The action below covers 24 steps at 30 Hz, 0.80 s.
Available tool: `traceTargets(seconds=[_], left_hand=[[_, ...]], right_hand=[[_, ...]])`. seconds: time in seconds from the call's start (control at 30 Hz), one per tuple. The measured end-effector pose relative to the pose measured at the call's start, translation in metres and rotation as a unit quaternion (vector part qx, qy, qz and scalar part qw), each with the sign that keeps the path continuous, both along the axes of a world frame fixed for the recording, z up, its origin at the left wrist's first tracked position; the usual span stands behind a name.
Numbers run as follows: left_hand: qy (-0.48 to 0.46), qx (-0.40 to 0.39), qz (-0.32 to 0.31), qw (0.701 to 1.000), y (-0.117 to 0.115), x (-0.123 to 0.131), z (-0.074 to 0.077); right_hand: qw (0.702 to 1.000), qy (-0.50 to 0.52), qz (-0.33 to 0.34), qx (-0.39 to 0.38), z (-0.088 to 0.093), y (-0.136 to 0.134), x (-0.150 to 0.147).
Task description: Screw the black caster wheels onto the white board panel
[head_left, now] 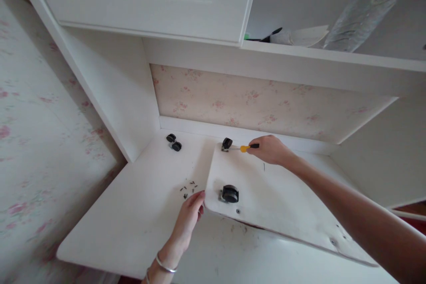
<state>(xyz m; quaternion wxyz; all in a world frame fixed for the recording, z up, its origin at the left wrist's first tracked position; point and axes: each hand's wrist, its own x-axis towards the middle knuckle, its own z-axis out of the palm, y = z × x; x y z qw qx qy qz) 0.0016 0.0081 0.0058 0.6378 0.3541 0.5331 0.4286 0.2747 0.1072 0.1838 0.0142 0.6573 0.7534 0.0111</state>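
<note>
A white board [286, 204] with rounded corners lies on the white desk. My left hand [191, 211] pinches its near left corner, the fingertips partly hidden under the edge. In my right hand [270, 148] is a screwdriver [244, 148] with a yellow and black handle, held nearly flat over the board. Its thin shaft points left and reaches the metal base of a black caster [227, 143] at the far corner; the tip's exact contact is too small to make out. Closer to me, another black caster [230, 193] stands on the board near my left hand.
Several small dark screws [188, 188] lie on the desk [133, 222] left of the board. Behind them rests a loose twin-wheel caster [173, 142]. Overhead, a white cabinet [149, 9] and a shelf [333, 60] with a plastic bottle [366, 13] overhang the desk.
</note>
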Motion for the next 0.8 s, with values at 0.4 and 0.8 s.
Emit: traceTargets(seconds=[0.4,0.8], left_hand=[[-0.038,0.0,0.01,0.999,-0.002,0.001,-0.008],[-0.03,0.0,0.002,1.0,-0.001,0.001,-0.007]], right_hand=[[0.999,-0.041,0.023,-0.023,0.018,0.015,-0.011],[0.995,-0.086,0.035,-0.035,0.034,0.029,-0.033]])
